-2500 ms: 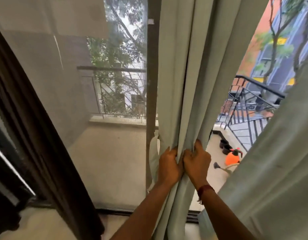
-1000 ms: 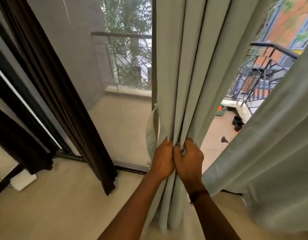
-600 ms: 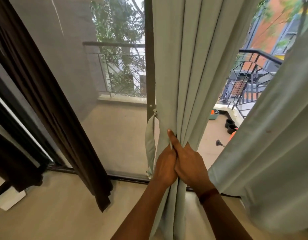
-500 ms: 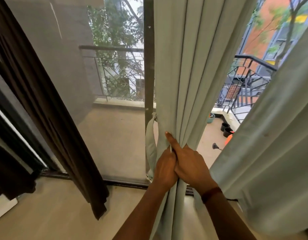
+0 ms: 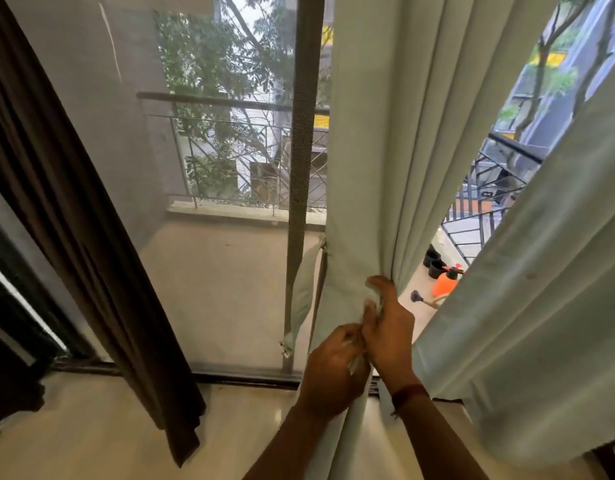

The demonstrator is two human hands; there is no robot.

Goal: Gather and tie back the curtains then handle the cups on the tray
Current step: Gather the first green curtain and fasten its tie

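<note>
L hand [image 5: 333,368] & R hand [image 5: 390,336] touch, both curled round bunched folds of pale green curtain [image 5: 378,150]; tie-back strap [image 5: 303,296] dangles just left, by door frame [image 5: 300,133].

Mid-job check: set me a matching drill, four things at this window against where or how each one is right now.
Things
1. middle pale green curtain
2. dark brown curtain
3. tie-back strap
4. orange sprayer

States
a. stands on the balcony floor outside
b. bunched, gripped by the left hand and the right hand
c. hangs loose at the far left
d. dangles unfastened beside the door frame

Pairs: 1-b, 2-c, 3-d, 4-a
</note>
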